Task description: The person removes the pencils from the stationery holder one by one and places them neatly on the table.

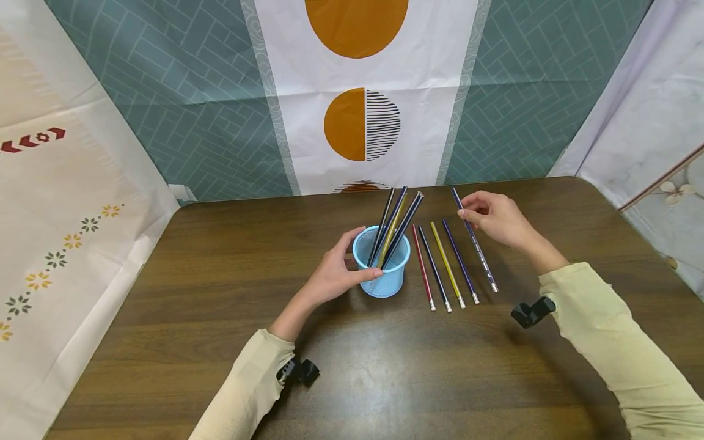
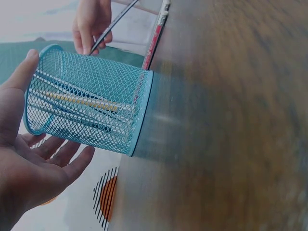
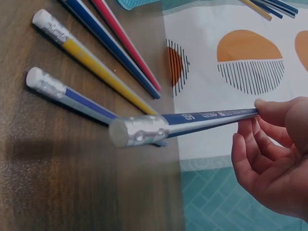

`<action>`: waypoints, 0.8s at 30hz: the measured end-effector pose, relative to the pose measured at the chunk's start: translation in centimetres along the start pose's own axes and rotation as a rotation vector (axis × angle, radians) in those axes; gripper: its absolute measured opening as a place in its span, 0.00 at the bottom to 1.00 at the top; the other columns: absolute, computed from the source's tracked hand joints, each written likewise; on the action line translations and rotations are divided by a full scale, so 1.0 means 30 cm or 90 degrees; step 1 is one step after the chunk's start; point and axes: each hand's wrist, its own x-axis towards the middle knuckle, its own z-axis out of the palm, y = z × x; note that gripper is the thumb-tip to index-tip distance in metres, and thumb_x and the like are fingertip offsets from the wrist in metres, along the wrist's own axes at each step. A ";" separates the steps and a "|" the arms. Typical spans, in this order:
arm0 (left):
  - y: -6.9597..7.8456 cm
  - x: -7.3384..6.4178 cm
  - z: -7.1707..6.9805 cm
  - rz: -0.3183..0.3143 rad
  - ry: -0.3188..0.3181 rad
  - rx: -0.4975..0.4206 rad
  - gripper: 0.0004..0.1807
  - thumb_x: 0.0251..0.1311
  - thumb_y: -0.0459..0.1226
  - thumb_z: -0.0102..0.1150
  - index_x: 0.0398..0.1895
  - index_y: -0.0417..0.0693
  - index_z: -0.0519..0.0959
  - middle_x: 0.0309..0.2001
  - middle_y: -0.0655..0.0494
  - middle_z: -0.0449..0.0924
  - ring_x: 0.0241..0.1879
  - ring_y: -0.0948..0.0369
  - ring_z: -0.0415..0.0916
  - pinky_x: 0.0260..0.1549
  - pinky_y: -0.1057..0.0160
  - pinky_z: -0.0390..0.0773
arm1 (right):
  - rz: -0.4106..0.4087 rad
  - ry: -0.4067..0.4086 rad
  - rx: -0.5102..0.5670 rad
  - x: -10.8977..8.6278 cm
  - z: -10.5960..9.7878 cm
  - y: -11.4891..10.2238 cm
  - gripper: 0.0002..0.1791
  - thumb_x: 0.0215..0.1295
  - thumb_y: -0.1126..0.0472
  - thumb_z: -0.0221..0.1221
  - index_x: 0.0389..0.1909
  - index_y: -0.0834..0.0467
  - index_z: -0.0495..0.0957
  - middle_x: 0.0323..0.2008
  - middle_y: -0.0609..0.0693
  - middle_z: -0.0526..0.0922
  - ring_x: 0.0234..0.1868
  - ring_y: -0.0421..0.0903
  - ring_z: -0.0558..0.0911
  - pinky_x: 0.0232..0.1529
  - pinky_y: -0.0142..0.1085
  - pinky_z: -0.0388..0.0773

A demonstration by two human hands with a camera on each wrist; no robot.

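Note:
My left hand [image 1: 337,273] holds the light blue mesh pencil cup [image 1: 385,285], thumb on the near side and fingers round the far side. The cup stands upright on the table, and several pencils, one of them yellow, lean to the right in it. In the right hand [image 1: 497,221], a dark blue pencil [image 3: 211,116] is pinched near its far end, its white eraser towards the right wrist camera. Between the cup and that hand lie a red pencil [image 1: 423,269], a dark blue pencil [image 1: 435,269], a yellow pencil [image 1: 448,265] and a purple-blue pencil [image 1: 461,261], roughly parallel.
A brown wooden table [image 1: 220,293] spreads under everything. Behind its back edge hangs a green and white cloth [image 1: 220,122] with orange circles. Pale patterned cloths hang at both sides. Each sleeve carries a small black wrist device.

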 end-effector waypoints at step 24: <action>-0.005 0.002 -0.002 0.002 -0.004 0.001 0.46 0.52 0.36 0.72 0.72 0.44 0.56 0.62 0.44 0.67 0.54 0.49 0.73 0.52 0.52 0.76 | 0.031 -0.044 -0.009 -0.002 0.027 0.093 0.14 0.69 0.63 0.58 0.47 0.70 0.75 0.37 0.64 0.82 0.31 0.55 0.81 0.32 0.35 0.75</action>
